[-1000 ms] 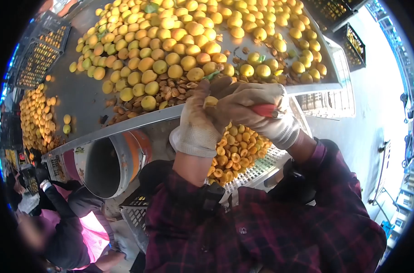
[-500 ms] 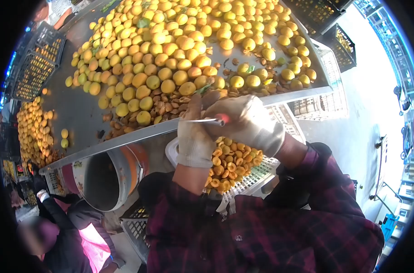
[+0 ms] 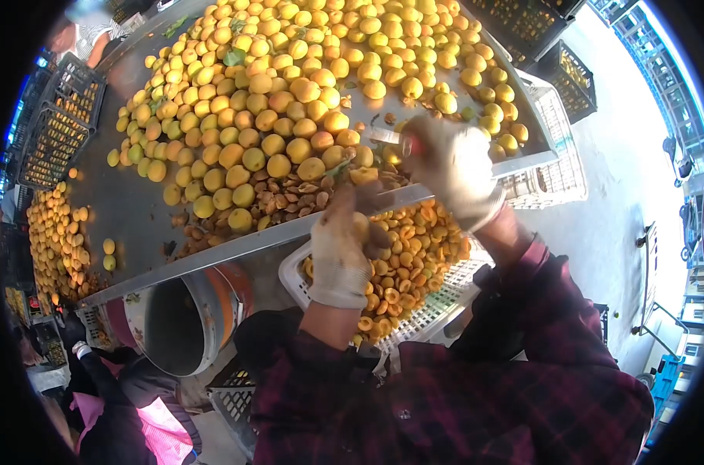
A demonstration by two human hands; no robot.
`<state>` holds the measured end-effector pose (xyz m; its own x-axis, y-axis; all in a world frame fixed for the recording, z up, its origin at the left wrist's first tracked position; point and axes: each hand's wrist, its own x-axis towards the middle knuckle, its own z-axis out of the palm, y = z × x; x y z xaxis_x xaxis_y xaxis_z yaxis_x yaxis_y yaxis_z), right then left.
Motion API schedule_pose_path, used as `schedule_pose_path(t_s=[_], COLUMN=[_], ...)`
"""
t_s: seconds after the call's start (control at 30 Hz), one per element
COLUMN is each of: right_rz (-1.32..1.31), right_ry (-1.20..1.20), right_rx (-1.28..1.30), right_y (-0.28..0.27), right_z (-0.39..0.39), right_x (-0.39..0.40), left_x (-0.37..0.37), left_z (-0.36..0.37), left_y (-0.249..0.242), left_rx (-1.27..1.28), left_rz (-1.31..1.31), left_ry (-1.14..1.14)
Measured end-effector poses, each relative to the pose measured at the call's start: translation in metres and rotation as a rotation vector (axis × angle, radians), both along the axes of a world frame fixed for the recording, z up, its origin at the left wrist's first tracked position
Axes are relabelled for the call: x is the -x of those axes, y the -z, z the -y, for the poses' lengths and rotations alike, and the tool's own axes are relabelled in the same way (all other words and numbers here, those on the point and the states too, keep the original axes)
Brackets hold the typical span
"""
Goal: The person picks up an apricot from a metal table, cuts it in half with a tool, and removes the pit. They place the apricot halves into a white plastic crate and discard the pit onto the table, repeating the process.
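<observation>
Two gloved hands, apart: right hand (image 3: 454, 167) clamped on red-handled tool (image 3: 414, 145), above metal table (image 3: 127, 225); left hand (image 3: 339, 252) holding apricot (image 3: 360, 225) at table's near edge. Apricot opening seems present step; next move calls for steady hold.

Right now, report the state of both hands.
Left hand: curled around a yellow fruit.
Right hand: closed on a red-handled tool, blurred.

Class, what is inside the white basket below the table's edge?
Cut yellow-orange fruit, heaped in the white basket. It hides the floor beneath; the left hand and table edge cover other parts.
</observation>
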<state>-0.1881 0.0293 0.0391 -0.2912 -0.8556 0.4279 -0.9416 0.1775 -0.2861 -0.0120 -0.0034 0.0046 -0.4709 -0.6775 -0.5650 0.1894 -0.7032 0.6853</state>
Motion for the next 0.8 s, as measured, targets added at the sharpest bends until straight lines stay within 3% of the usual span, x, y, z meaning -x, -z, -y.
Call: schedule_pose_path(t_s=[0.07, 0.1, 0.2, 0.27, 0.43, 0.5, 0.67, 0.7, 0.73, 0.8], right_rz=[0.245, 0.348, 0.468, 0.596, 0.422, 0.610, 0.738, 0.913, 0.755, 0.872], right_ry=[0.165, 0.208, 0.167, 0.145, 0.189, 0.125, -0.135, -0.183, -0.170, -0.273], right_rx=[-0.037, -0.129, -0.219, -0.401, -0.572, -0.437, -0.168, -0.093, -0.134, -0.109], right_y=[-0.004, -0.004, 0.003, 0.003, 0.030, 0.048, -0.009, -0.011, -0.027, -0.030], right_z=[0.018, 0.031, 0.072, 0.096, 0.129, 0.129, 0.074, 0.058, 0.043, 0.018], right_x=[0.019, 0.029, 0.027, 0.015, -0.004, 0.013, -0.005, -0.014, -0.026, -0.037], left_x=[0.004, 0.005, 0.011, 0.010, -0.001, -0.007, -0.012, -0.012, -0.012, -0.015], left_z=[-0.007, -0.013, -0.025, -0.025, -0.014, -0.011, 0.012, 0.015, 0.017, 0.017], left_y=[-0.003, 0.001, 0.026, 0.020, 0.015, 0.012, 0.006, 0.002, -0.003, -0.004], left_rx=[0.173, 0.134, 0.356, 0.301, 0.326, 0.291, 0.259, 0.255, 0.277, 0.289], left_rz=[0.069, 0.017, -0.017, -0.060, -0.092, -0.151, -0.138, -0.138, -0.276, -0.406], left_ry=[0.201, 0.206, 0.266, 0.281, 0.233, 0.191, -0.200, -0.192, -0.218, -0.234])
